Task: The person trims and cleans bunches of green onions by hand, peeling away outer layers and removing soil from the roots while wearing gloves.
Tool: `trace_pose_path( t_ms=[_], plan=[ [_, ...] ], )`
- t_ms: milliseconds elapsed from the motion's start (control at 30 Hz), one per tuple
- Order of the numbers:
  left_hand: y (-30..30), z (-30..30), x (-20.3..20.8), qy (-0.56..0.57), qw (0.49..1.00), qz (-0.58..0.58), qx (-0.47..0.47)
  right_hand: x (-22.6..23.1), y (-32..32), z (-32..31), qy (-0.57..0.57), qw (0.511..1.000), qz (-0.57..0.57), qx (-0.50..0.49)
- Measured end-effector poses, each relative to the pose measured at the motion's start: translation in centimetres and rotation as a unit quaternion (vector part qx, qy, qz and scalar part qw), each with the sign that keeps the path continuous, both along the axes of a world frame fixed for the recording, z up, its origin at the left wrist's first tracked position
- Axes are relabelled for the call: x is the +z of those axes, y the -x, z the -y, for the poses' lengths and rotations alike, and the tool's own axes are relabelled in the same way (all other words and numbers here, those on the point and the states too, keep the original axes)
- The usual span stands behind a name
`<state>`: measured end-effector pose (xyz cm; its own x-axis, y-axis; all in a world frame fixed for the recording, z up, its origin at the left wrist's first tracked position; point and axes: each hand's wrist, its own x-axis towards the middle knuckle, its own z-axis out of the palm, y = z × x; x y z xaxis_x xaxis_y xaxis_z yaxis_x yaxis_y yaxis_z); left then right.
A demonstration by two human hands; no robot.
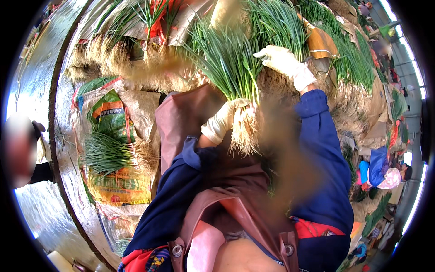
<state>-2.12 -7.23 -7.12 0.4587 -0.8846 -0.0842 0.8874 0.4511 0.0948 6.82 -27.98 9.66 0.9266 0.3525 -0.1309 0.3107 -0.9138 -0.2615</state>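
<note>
My left hand (pixel 222 121), in a pale work glove, is wrapped round the base of a bunch of spring onions (pixel 229 68). The bunch stands upright over my lap, with long green leaves fanning up and away from me. Its pale, stringy roots (pixel 244 133) hang below my fist. To the right of the leaves is my right hand (pixel 283 63), gloved in white, its fingers stretched out toward them. Nothing shows in that hand. A brown blur over the lens hides part of the area right of the roots.
More rooted onion bundles lie along the far side (pixel 106 52) and far right (pixel 358 68). At left, a smaller bunch (pixel 108 154) rests on printed sacks (pixel 120 186). A brown apron (pixel 181 120) covers my lap. Another person (pixel 385 170) is at far right; someone else's dark sleeve (pixel 41 173) shows far left.
</note>
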Motion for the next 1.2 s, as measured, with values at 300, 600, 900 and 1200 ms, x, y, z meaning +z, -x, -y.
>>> trace_pose_path(
  t_ms=[300, 600, 900, 1200],
  plan=[
    [0.7, -0.6, 3.9, -0.011, 0.999, -0.029, 0.008, -0.2, 1.7, -0.8, 0.085, 0.983, 0.131, 0.097],
    [0.4, -0.9, 3.1, 0.001, 0.999, -0.009, 0.040, -6.6, -0.6, 0.0, -0.102, 0.986, -0.045, -0.125],
    [1.3, -0.8, 3.5, -0.005, 1.000, 0.023, 0.007, -4.2, 5.6, 10.3, 0.290, 0.925, -0.056, -0.240],
    [1.2, 0.1, 3.3, -0.028, 0.998, 0.063, 0.001, -0.4, -3.4, -3.0, -0.271, 0.921, -0.073, -0.269]
  ],
)
